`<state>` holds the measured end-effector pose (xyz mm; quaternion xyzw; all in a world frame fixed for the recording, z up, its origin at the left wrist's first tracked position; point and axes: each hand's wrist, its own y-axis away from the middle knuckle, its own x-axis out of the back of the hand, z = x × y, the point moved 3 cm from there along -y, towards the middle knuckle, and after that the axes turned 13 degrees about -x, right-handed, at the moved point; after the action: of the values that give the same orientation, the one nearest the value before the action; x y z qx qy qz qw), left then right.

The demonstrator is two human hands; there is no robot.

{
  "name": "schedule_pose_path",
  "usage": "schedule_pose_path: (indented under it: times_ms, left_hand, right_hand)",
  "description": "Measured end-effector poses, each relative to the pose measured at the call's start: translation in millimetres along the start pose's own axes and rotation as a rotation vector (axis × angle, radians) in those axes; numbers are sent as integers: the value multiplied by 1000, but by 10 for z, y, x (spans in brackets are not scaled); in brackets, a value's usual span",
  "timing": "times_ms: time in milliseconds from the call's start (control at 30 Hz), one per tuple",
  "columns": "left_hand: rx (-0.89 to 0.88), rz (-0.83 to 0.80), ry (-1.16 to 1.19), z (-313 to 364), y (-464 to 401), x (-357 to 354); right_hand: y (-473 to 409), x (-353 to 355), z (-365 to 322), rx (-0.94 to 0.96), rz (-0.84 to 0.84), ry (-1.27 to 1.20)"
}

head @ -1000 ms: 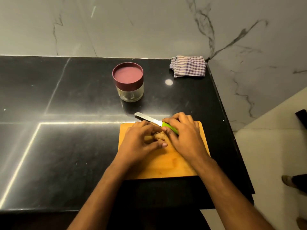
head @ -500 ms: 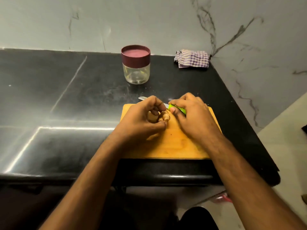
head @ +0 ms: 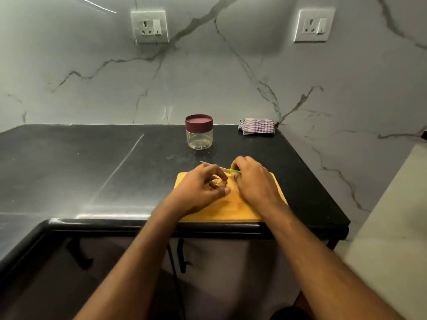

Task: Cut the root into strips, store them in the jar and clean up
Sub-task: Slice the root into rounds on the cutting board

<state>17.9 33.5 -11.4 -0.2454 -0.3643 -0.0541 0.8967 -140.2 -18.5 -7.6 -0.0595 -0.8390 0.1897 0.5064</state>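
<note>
sensibly, left hand (head: pixel 198 188) fingers curl over the root (head: pixel 217 183), pinning it on the board (head: pixel 233 210) for cutting; right hand (head: pixel 253 181) grips the knife (head: pixel 234 170), blade just beyond the left fingertips.

Both bare forearms reach up from the lower edge toward the frame's centre, where the left hand (head: pixel 200 186) lies knuckles-up with fingers curled and thumb stretched rightward, pinching a small lump, while the right hand (head: pixel 253 179), just beside it, curls its fingers round a green handle.
</note>
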Motion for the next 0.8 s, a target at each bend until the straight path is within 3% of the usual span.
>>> schedule_pose_path:
  times_ms: [133,300,600,800]
  left_hand:
    - [-47,105,-36,3,53,-17]
    - [-10,182,148,-35,98,24]
    - [-8,100,199,-99,53,62]
    - [33,98,17,-192,-9,224]
  right_hand:
    - [22,34,-31,55,91,-20]
    - [68,112,-82,95,141,-65]
    - [551,136,-39,-22,84,12]
    - [360,-68,-234,-64,60,13]
